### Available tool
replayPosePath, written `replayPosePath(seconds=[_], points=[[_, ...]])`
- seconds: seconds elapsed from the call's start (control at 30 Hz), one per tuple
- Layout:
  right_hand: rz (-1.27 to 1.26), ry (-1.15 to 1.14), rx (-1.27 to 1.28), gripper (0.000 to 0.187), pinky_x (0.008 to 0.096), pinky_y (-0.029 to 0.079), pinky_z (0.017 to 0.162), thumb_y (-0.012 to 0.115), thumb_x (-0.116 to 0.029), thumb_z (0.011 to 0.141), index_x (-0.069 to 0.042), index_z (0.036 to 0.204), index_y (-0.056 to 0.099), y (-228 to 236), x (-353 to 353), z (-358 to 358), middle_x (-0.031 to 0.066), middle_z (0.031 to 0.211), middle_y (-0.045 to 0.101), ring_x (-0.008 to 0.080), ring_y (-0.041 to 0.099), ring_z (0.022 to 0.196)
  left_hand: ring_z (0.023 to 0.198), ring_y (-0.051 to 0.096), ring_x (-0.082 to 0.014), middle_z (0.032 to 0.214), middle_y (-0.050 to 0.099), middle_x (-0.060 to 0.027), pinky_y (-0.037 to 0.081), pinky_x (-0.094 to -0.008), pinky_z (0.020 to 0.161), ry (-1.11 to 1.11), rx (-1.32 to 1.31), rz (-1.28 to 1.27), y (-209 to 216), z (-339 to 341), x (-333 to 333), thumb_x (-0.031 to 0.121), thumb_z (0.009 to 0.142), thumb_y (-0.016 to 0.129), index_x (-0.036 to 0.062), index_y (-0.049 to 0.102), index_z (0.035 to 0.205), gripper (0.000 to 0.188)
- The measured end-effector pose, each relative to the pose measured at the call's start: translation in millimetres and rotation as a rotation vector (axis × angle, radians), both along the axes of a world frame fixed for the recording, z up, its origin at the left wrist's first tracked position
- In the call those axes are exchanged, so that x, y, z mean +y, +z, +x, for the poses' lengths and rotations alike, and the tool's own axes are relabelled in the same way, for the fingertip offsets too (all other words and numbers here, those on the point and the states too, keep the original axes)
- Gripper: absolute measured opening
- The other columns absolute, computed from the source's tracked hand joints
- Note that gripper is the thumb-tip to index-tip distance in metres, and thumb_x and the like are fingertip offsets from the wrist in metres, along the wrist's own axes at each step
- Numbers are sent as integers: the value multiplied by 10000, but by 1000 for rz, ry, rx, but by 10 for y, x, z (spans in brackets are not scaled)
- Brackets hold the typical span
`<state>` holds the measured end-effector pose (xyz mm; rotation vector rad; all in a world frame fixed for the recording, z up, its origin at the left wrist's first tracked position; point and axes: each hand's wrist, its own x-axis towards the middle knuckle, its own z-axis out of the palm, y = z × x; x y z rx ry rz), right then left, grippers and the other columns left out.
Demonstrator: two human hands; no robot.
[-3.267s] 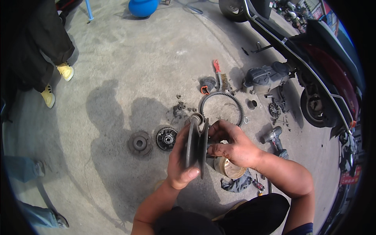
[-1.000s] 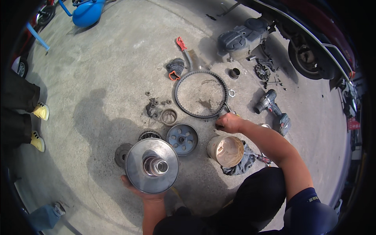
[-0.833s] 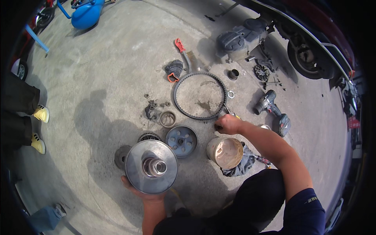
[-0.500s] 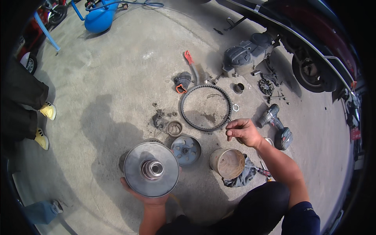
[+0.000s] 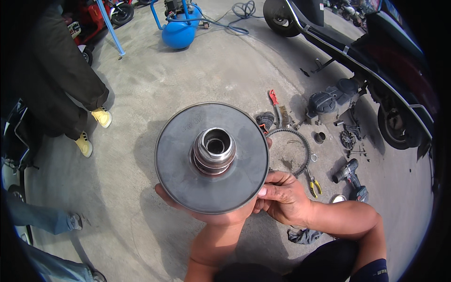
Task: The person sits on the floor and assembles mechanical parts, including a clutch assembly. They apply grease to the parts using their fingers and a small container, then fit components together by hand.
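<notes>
Above the concrete floor (image 5: 188,80), close under the camera, the left hand (image 5: 211,217) cupped one grey pulley disc (image 5: 212,157) from beneath, palm spread wide under its lower rim, only fingertips showing at the left edge. The right hand (image 5: 284,199) closed on the disc's right rim, thumb on the face and fingers curled behind. The disc faced up toward the camera, flat side showing, with one shiny metal hub (image 5: 214,150) standing out of its middle, hollow at the core.

Past the right hand, on the floor, lay one toothed drive belt (image 5: 305,146) in a loop, partly hidden by the disc. Just beside it lay one pair of yellow-handled pliers (image 5: 314,184), and near that one cordless drill (image 5: 350,176). One red-handled tool (image 5: 274,98) lay above the belt, and one grey engine cover (image 5: 331,101) farther right. One rag (image 5: 300,235) lay by the right forearm.

One scooter (image 5: 376,56) stood along the right. One blue air tank (image 5: 181,30) stood at the top. Two yellow shoes (image 5: 94,129) belonged to another person at the left.
</notes>
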<state>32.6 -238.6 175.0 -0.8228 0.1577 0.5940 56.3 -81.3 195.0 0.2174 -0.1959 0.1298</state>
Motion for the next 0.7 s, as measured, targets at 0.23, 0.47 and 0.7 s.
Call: replayPosePath(seconds=[0.23,0.47,0.7], points=[[-59,177,-123,208,316,590,738,832,-28,921,31,1118,800,177,435,140,122,993,793,168,723,825,1615,200,-481,1667,417,-185,286,-631,1133,91,-158,-157,54,7,393,671,1020,488,139,520,1566,763],[-383,250,-556,152,280,581,671,862,-36,902,54,1009,804,174,794,237,115,889,770,158,737,769,1609,195,-492,1660,426,-188,273,-625,1172,233,-162,-300,55,33,735,579,1042,526,137,528,1560,681],[-222,108,-641,211,373,604,654,869,-20,868,79,1028,774,-70,857,95,201,899,773,277,764,746,1560,321,-462,1667,427,-165,308,-640,1155,418,-182,-38,-111,79,840,755,957,521,193,470,1596,852]])
